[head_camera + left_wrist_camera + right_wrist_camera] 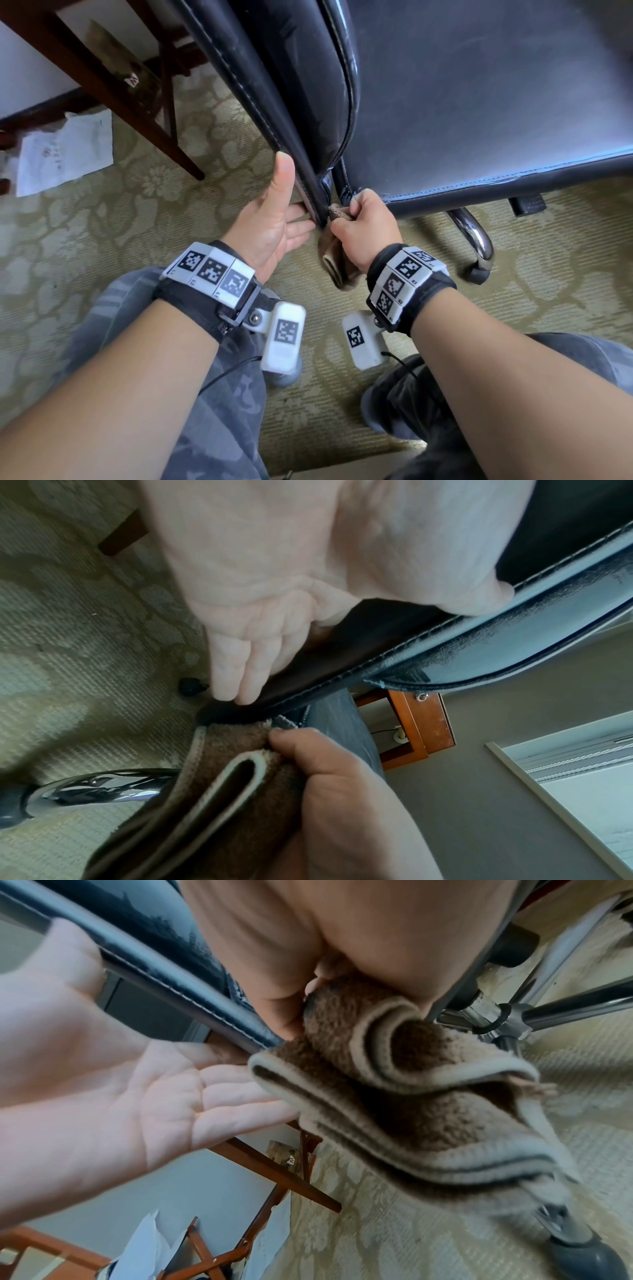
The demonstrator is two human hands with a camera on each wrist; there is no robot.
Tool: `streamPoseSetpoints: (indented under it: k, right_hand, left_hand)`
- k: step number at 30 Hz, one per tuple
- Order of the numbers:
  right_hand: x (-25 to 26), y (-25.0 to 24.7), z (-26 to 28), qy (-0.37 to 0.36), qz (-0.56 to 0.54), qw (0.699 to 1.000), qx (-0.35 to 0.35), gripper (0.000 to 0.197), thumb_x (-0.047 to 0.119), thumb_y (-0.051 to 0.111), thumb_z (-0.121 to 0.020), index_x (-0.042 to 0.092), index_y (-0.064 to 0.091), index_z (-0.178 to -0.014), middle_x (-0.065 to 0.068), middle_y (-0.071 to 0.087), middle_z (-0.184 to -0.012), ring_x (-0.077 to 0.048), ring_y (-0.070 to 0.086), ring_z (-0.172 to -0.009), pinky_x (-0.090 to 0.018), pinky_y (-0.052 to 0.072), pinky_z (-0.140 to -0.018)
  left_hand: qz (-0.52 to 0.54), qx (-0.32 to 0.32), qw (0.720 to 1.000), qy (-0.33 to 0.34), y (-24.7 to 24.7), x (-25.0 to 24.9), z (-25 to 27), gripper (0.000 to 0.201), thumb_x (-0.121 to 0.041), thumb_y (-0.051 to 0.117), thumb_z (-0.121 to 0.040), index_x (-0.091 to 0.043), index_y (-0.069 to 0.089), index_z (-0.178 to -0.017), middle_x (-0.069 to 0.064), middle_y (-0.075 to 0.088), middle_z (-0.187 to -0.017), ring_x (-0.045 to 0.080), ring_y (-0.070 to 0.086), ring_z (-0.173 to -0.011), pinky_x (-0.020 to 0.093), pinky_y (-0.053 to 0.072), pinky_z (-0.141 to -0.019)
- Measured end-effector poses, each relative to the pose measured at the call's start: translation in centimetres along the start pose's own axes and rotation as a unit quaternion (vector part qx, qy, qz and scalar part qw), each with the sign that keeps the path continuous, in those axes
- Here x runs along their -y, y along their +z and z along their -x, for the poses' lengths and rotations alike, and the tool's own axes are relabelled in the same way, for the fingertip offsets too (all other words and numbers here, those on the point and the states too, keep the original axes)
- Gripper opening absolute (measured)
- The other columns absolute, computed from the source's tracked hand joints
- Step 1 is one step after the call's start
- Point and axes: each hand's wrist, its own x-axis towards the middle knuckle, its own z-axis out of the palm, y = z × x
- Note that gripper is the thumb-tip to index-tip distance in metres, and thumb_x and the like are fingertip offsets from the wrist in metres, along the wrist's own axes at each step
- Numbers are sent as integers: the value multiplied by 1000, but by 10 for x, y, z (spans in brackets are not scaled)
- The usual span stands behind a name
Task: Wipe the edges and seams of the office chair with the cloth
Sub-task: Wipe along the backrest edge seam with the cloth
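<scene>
The black leather office chair fills the head view, its backrest on the left and its seat on the right. My left hand lies open against the backrest's stitched edge, thumb pointing up along it and straight fingers at its lower corner. My right hand grips a folded brown cloth with pale hems. It presses the cloth's top against the bottom corner of the backrest, where back and seat meet. The cloth hangs down below my right hand, next to the left palm.
A chrome leg of the chair base ends in a dark caster on the patterned green carpet. Dark wooden table legs and loose white papers are at the left. My knees in camouflage trousers are below the wrists.
</scene>
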Motion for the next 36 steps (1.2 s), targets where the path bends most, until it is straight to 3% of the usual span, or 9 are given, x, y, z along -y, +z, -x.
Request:
streamPoseSetpoints:
  k: [4, 7, 10, 14, 17, 19, 22, 32, 36]
  right_hand:
    - [8, -4, 3, -28, 7, 1000, 9, 34, 14, 63, -81, 25, 32, -75, 6, 49, -71, -16, 42, -63, -36, 45, -67]
    - [15, -8, 6, -46, 4, 999, 8, 33, 14, 63, -81, 25, 32, -75, 1, 56, -73, -16, 45, -65, -38, 48, -70]
    - [20, -12, 9, -62, -5, 998, 0, 33, 14, 63, -81, 25, 33, -75, -11, 68, -87, -19, 51, -70, -40, 49, -75]
    - [15, -18, 11, -64, -10, 998, -13, 34, 9, 61, -81, 24, 31, -73, -1, 53, -70, -15, 42, -63, -38, 45, -66]
    - [5, -19, 7, -21, 61, 998, -3, 31, 11, 61, -82, 22, 33, -73, 3, 51, -68, -17, 44, -61, -36, 44, -65]
    - [1, -17, 6, -1, 95, 995, 13, 29, 13, 61, -84, 23, 35, -76, 4, 54, -72, -15, 47, -63, -33, 41, -62]
    - [2, -12, 6, -5, 94, 995, 26, 24, 12, 60, -86, 22, 39, -81, 6, 53, -72, -11, 46, -62, -22, 35, -56]
    - [10, -15, 3, -45, 24, 998, 24, 26, 9, 62, -83, 24, 41, -84, 7, 51, -74, -13, 45, -64, -19, 38, -58]
    - [14, -17, 7, -58, -23, 998, 16, 23, 8, 64, -84, 22, 51, -96, 9, 69, -84, -16, 62, -74, -26, 49, -74]
  left_hand:
    - [-13, 6, 1000, -5, 3, -2, 2, 107, -104, 55, -40, -39, 59, -126, -6, 78, -112, 15, 70, -119, 40, 46, -114]
    - [-17, -5, 1000, -16, 6, -5, 5, 84, -99, 36, -71, -37, 61, -121, -8, 79, -106, 13, 71, -117, 46, 41, -120]
    - [-16, -5, 1000, -18, 7, -7, 6, 70, -86, 30, -80, -36, 62, -117, -7, 80, -105, 11, 73, -113, 44, 42, -118]
    - [18, -2, 1000, -21, 10, -7, 12, 91, -99, 46, -65, -32, 61, -125, -4, 79, -111, 11, 74, -110, 36, 51, -106]
    - [56, -12, 998, -32, 10, -1, 12, 146, -102, 64, -37, -25, 38, -159, 12, 53, -155, 27, 54, -141, 48, 40, -120]
    - [68, -17, 997, -26, 10, 1, 10, 155, -103, 66, -32, -28, 31, -163, 16, 41, -163, 32, 45, -148, 52, 35, -123]
    - [65, -19, 997, -22, 7, 2, 6, 154, -101, 69, -32, -24, 37, -161, 19, 46, -159, 34, 52, -142, 52, 40, -120]
    - [42, -10, 999, -8, 4, 1, 4, 137, -99, 69, -35, -23, 54, -148, 11, 67, -139, 23, 66, -127, 48, 45, -116]
    - [44, -9, 999, -4, 4, 0, 5, 132, -98, 69, -39, -24, 56, -147, 8, 71, -134, 21, 70, -122, 49, 44, -117]
